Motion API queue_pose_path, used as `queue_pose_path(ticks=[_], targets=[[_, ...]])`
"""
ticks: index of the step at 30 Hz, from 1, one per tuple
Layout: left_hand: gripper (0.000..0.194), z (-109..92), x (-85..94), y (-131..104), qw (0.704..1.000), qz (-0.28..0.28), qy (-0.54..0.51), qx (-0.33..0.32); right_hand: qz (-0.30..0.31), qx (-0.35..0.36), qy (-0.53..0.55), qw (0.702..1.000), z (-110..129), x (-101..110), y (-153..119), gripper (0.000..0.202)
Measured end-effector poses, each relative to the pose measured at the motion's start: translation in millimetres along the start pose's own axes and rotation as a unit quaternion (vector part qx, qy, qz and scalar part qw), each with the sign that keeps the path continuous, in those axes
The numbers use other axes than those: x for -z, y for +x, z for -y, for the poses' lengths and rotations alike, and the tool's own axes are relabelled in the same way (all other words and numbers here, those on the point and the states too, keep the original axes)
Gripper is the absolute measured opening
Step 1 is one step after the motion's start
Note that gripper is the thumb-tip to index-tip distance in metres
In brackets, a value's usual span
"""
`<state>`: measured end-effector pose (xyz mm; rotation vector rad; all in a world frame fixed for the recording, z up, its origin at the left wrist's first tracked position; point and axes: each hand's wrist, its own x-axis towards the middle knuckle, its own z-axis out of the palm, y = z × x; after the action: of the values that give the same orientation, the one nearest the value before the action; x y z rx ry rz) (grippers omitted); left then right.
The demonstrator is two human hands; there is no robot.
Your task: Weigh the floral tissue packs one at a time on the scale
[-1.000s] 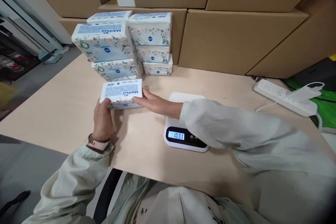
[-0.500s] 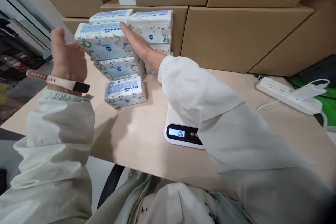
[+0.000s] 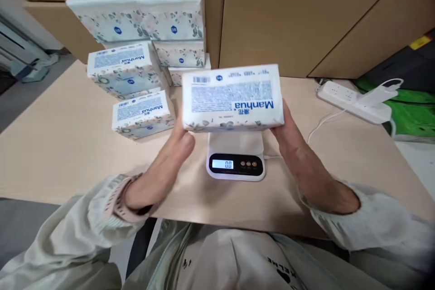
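Observation:
Between my two hands a white tissue pack [image 3: 232,97] with blue print and a floral edge is held up, above the back of a white digital scale [image 3: 235,145]. My left hand [image 3: 173,156] grips its left end, my right hand [image 3: 292,140] its right end; fingers behind the pack are partly hidden. The lit scale display [image 3: 222,164] reads 0.0. Left of the held pack, a single tissue pack [image 3: 144,115] lies on the table, with another front pack [image 3: 124,70] behind it. Further back, more tissue packs [image 3: 171,13] stand stacked.
Large cardboard boxes [image 3: 292,27] form a wall along the back of the wooden table [image 3: 61,145]. On the right lies a white power strip [image 3: 353,99] with a plugged-in charger and cable. A green item [image 3: 413,113] sits beyond it.
Both hands have brought the top front pack off the left stack, rightward and nearer, over the scale. The pack under it is now exposed. My view has shifted slightly.

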<state>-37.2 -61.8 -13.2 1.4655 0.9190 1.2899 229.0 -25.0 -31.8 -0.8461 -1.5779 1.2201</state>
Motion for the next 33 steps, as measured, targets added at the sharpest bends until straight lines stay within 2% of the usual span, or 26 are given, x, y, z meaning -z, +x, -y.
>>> queue_pose_path(ticks=[2, 4, 7, 12, 14, 16, 19, 21, 25, 33], targets=[[0.06, 15, -6.9, 1, 0.997, 0.069, 0.012, 0.018, 0.027, -0.015, -0.013, 0.999, -23, 13, -23, 0.084], [0.06, 23, -12.1, 4, 0.995, 0.092, 0.031, 0.027, 0.042, -0.016, -0.011, 0.999, -43, 20, -37, 0.079], [0.061, 28, -17.0, 5, 0.994, 0.086, 0.06, 0.041, 0.053, -0.016, 0.011, 0.998, -61, 22, -43, 0.073], [0.062, 44, -14.5, 1, 0.994, 0.065, 0.056, 0.062, 0.051, -0.017, -0.004, 0.999, -68, 23, -47, 0.066], [0.066, 57, -9.0, -1, 0.996, 0.019, 0.041, 0.075, -0.01, 0.007, -0.026, 1.0, -70, 26, -48, 0.061], [0.072, 72, -1.8, -1, 0.995, -0.063, 0.021, 0.075, -0.128, 0.05, -0.032, 0.99, -74, 30, -46, 0.051], [0.079, 91, 8.1, 0, 0.985, -0.157, -0.015, 0.073, -0.311, 0.11, -0.027, 0.944, -83, 36, -38, 0.044], [0.079, 97, 11.8, 1, 0.979, -0.177, -0.047, 0.091, -0.378, 0.126, -0.029, 0.917, -88, 38, -32, 0.044], [0.077, 97, 12.5, 3, 0.973, -0.179, -0.085, 0.118, -0.409, 0.124, -0.028, 0.903, -90, 38, -25, 0.044], [0.077, 97, 11.5, 4, 0.972, -0.184, -0.095, 0.113, -0.448, 0.127, -0.006, 0.885, -89, 31, -22, 0.044]])
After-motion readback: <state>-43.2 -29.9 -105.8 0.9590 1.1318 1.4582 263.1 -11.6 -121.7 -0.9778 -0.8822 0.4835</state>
